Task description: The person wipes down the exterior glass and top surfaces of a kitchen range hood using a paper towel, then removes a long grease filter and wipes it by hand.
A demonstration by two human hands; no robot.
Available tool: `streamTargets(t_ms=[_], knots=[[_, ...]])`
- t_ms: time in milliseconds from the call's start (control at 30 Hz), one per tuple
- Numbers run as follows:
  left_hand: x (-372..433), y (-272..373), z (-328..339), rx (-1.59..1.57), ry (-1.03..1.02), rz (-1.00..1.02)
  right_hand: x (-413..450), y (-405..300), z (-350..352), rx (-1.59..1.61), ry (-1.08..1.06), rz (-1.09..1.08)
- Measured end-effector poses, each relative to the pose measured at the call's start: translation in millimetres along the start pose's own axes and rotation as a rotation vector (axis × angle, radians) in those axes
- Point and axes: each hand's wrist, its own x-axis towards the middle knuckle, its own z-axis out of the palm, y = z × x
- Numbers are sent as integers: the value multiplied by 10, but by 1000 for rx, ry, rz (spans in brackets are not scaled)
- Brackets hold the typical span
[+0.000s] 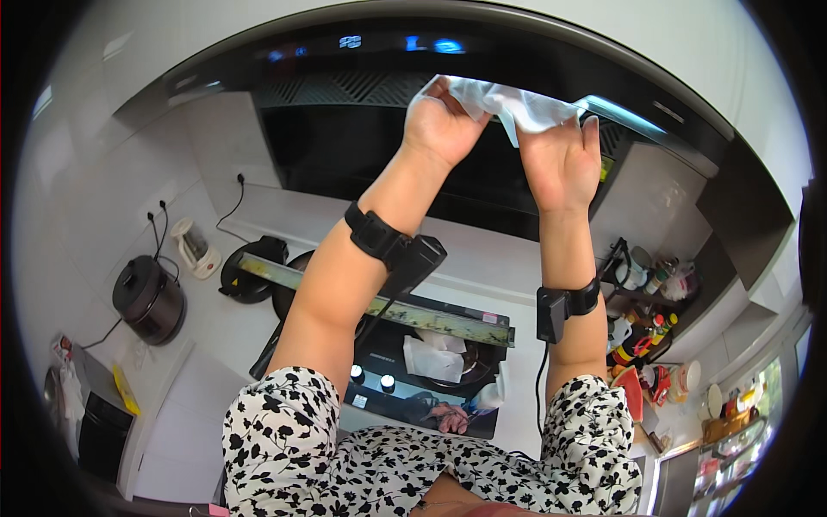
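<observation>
Both arms are raised to the underside of a black range hood (484, 48). My left hand (446, 123) grips one end of a thin white sheet (523, 106), its fingers curled behind it. At the sheet's other end is my right hand (561, 161), palm towards me, with its fingertips hidden behind the sheet and the hood's edge. Lower down, a long metal strip with yellowish stains (446, 323) lies across the gas hob (387, 404). White sheets (434, 360) and a pink cloth (450, 417) rest on the hob.
On the left counter stand a dark electric pot (150, 300), a glass-bodied jug (196, 249) and a black appliance (255, 271). Sauce bottles (646, 339), a cut watermelon (628, 393) and jars are at the right. A cable hangs from the right wrist device (552, 315).
</observation>
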Motion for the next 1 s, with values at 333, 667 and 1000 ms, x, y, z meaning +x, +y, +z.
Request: streamTargets(t_ms=[333,667,1000], knots=[[-632,2212,130,264,10,300,473,1962,106,438,92,360],[-960,4030,260,445,256,570,857,4092,137,569,2,514],[-848,4282,-5,563,287,584,1174,4692,-212,583,-57,444]])
